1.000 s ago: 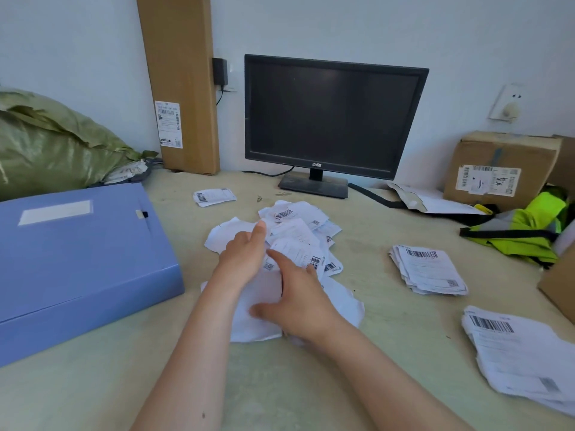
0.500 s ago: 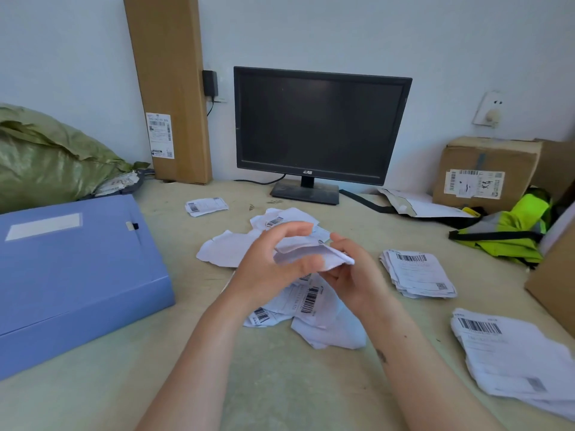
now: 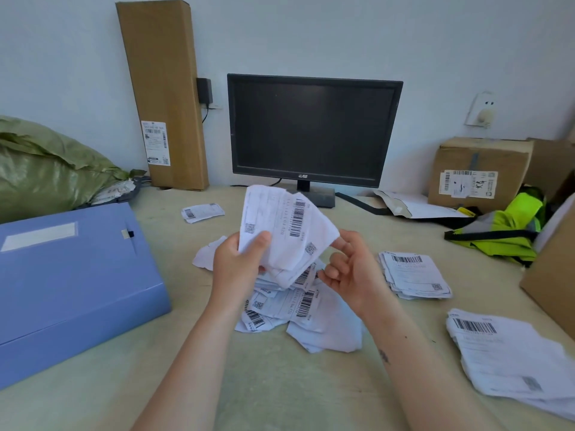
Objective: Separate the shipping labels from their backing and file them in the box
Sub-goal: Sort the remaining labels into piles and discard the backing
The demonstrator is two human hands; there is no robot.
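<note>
Desk [image 3: 280, 384], head view: crumpled labels [image 3: 289, 231] held above the loose pile [image 3: 280, 309], in front of the monitor [image 3: 311, 129].
My left hand [image 3: 239, 272] grips the labels by their lower left edge, thumb on the printed face, barcodes toward me. My right hand [image 3: 351, 275] is just beside their right corner, fingers curled, index tip at the paper; cannot tell whether it grips. Blue box [image 3: 68, 275] lies closed, well left of my left hand. Small label stack [image 3: 413, 275] sits just right of my right hand; larger stack [image 3: 510, 362] lies nearer me, at the right edge.
</note>
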